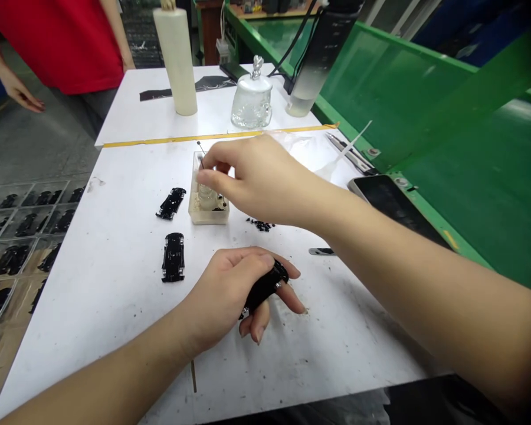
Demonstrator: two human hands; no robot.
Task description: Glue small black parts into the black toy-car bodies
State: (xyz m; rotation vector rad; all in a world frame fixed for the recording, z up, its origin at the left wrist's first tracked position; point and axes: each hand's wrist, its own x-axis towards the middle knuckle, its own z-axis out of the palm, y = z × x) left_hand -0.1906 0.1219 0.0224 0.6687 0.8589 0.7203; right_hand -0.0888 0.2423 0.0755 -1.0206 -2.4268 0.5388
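My left hand (pixel 230 289) holds a black toy car base (pixel 265 289) between thumb and fingers, low over the table's front part. My right hand (pixel 248 171) reaches over a small clear plastic box (pixel 209 217), thumb and forefinger curled toward each other in a pinch. A thin dark stick with a knobbed end (pixel 199 144) shows beside the fingertips; I cannot tell whether they grip it. Inside the box stands a small clear bottle (pixel 207 198), partly hidden by the hand. Two more black toy car bases (pixel 173 257) lie left of the box.
Tiny black parts (pixel 262 225) lie right of the box. Farther back stand a pale bottle (pixel 175 65), a lidded glass jar (pixel 251 103) and a dark cylinder (pixel 321 53). A phone (pixel 398 206) lies right. Divided trays (pixel 22 236) sit left; a person in red (pixel 66 41) stands behind.
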